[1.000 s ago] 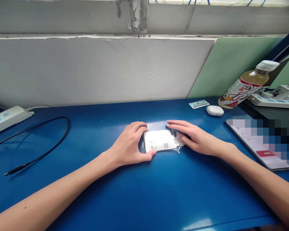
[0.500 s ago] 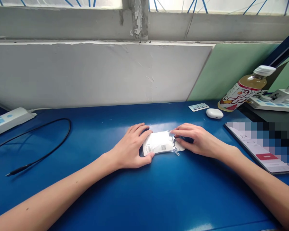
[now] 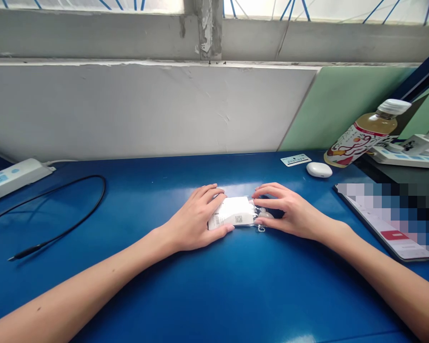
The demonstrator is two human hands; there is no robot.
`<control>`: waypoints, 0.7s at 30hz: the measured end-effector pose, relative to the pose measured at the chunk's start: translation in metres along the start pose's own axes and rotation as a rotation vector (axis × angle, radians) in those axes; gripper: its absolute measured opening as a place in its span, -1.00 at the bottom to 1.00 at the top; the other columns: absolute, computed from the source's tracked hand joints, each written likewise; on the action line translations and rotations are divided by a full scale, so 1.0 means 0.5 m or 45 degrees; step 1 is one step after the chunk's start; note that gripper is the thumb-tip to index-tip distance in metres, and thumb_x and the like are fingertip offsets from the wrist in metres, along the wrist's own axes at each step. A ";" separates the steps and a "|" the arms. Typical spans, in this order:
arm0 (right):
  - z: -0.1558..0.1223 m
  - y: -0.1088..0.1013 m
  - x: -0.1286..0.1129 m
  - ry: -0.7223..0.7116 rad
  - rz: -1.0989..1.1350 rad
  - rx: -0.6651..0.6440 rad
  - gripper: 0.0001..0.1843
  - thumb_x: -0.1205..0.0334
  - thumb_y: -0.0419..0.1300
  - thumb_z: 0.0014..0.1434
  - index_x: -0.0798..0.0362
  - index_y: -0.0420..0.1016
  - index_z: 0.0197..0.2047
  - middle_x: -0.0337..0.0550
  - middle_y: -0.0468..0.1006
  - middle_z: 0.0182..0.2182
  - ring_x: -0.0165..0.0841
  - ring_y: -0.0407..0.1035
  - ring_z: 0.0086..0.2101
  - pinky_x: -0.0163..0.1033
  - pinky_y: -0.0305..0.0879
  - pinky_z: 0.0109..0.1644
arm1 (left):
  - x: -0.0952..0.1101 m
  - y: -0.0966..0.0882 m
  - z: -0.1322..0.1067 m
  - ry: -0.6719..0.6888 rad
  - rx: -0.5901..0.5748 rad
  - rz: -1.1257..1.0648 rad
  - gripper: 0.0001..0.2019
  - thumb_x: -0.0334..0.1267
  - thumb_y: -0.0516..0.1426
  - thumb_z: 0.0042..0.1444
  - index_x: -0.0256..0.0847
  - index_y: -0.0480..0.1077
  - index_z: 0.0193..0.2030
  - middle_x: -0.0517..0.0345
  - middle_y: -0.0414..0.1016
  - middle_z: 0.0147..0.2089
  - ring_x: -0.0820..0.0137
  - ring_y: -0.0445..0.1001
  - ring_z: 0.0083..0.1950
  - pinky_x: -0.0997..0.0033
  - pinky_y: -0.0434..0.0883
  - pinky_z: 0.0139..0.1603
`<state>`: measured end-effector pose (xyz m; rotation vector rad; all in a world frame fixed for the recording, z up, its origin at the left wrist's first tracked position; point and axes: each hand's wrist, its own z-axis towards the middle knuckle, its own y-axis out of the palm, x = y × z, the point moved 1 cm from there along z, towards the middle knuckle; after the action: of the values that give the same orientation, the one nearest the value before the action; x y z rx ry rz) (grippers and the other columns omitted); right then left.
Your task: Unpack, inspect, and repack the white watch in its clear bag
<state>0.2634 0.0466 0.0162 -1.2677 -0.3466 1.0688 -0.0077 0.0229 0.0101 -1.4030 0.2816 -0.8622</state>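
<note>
A flat white card-like packet (image 3: 236,209) in a clear sleeve lies on the blue table, printed with a barcode and a small square code. My left hand (image 3: 200,214) grips its left end, thumb along the near edge and fingers over the far side. At the other end, my right hand (image 3: 289,207) has its thumb and fingertips on the clear sleeve's right edge. Between those fingers lies a pale round charm (image 3: 266,215), partly hidden. A small bead chain (image 3: 261,228) hangs out at the near right corner of the sleeve.
A black cable (image 3: 67,228) curls at left beside a white power strip (image 3: 14,178). Toward the right are a small printed card (image 3: 295,160), a white earbud case (image 3: 319,169), a drink bottle (image 3: 364,136), a phone (image 3: 386,224) and another power strip (image 3: 407,157).
The packet has shifted slightly left. My right thumb has moved left onto the sleeve's end, and the right fingers have spread wider, showing more of the charm. My left thumb reaches slightly further along the edge.
</note>
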 end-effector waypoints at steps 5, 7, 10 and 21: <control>-0.004 0.019 -0.006 0.054 0.058 0.043 -0.75 0.11 0.24 0.28 0.01 0.61 -0.04 0.10 0.41 0.22 -0.08 0.34 0.17 0.05 0.42 0.16 | 0.001 0.000 0.001 0.015 0.006 -0.020 -0.43 0.05 0.13 0.28 -0.30 0.25 0.26 -0.20 0.33 0.30 -0.04 0.12 0.42 -0.11 0.23 0.36; -0.004 0.020 -0.009 0.056 0.072 0.054 -0.76 0.13 0.21 0.30 0.02 0.61 -0.04 0.11 0.41 0.22 -0.09 0.34 0.18 0.05 0.42 0.17 | 0.002 0.000 0.001 0.016 0.020 -0.026 -0.44 0.05 0.14 0.26 -0.29 0.26 0.26 -0.20 0.34 0.29 -0.05 0.12 0.42 -0.12 0.24 0.36; -0.002 0.010 -0.006 0.042 0.029 0.044 -0.75 0.14 0.20 0.30 0.05 0.59 -0.03 0.12 0.41 0.23 -0.06 0.32 0.20 0.09 0.39 0.21 | 0.004 0.000 0.002 0.009 0.064 -0.026 -0.46 0.00 0.16 0.23 -0.29 0.28 0.23 -0.22 0.36 0.27 -0.08 0.15 0.41 -0.15 0.25 0.34; -0.011 -0.045 0.024 0.181 -0.030 -0.116 -0.72 0.05 0.27 0.22 -0.04 0.54 -0.04 0.04 0.38 0.25 -0.05 0.41 0.13 0.09 0.44 0.14 | 0.006 -0.006 0.001 0.003 0.083 -0.033 -0.46 -0.06 0.16 0.19 -0.32 0.29 0.22 -0.25 0.38 0.25 -0.09 0.19 0.39 -0.16 0.25 0.34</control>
<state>0.2834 0.0545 0.0303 -1.4091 -0.3041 0.9458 -0.0065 0.0216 0.0136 -1.3475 0.2358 -0.8868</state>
